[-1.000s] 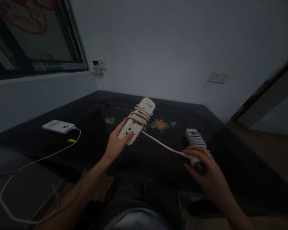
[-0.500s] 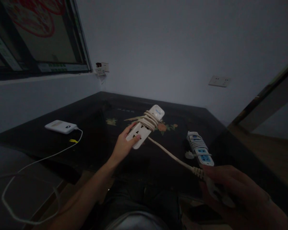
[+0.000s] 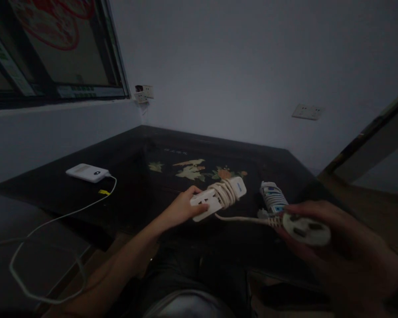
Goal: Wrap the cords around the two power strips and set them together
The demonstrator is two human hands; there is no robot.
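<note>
My left hand (image 3: 185,205) grips the socket end of a white power strip (image 3: 205,204), thumb on top. Beige cord (image 3: 226,193) is wound several times around the strip's far half. A loose length of that cord runs right to a white plug (image 3: 307,229), which my right hand (image 3: 345,247) holds between thumb and fingers, its pin face turned toward me. Behind the right hand, a second power strip (image 3: 272,196) with blue sockets and its own wrapped cord lies on the black table (image 3: 135,198), partly hidden.
On the table's left side lies a white power bank (image 3: 87,172) with a white cable (image 3: 76,211) looping down over the edge. Wall sockets (image 3: 308,111) are on the back wall, and a loosened socket plate (image 3: 141,96) hangs in the corner by the window (image 3: 82,53).
The wrapped strip has come lower and to the right in my left hand and lies flatter. My right hand has raised the plug and turned its pin face into view.
</note>
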